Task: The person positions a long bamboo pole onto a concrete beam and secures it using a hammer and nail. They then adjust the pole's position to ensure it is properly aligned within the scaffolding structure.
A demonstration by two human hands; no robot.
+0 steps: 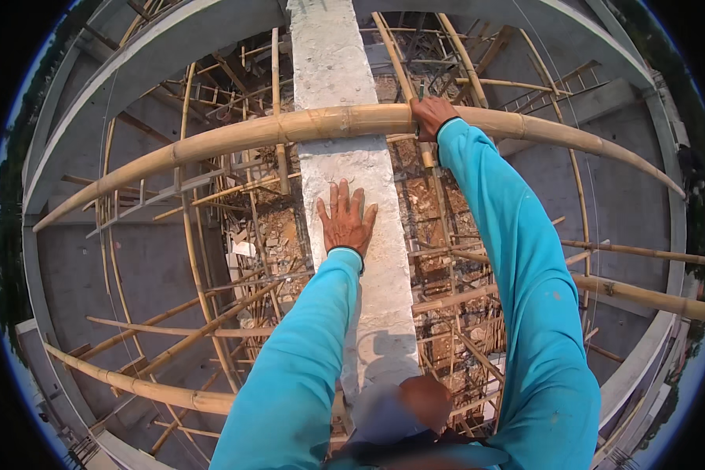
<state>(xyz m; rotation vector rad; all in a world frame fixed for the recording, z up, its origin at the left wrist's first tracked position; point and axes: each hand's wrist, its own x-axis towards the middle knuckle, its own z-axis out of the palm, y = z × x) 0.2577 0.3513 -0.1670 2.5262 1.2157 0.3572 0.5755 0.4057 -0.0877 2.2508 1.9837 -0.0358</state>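
1. The left hand lies palm down on top of the concrete beam, its fingers spread wide and nothing in its grasp.
2. The right hand is on the long bamboo pole, just right of the beam, with the fingers bent over it; how far they reach around the underside is hidden.
3. That pole runs from side to side across the view, passing over the beam ahead of the left hand. Whether it rests on the concrete, I cannot tell.
4. A slanting pole meets the long one right beside the right hand; the view does not show whether they are tied.
5. Both arms wear turquoise sleeves, with a dark band at each wrist.
6. Thinner bamboo poles stand and cross on both sides of the beam, above rubble far below.
7. A shadow falls on the near part of the beam.
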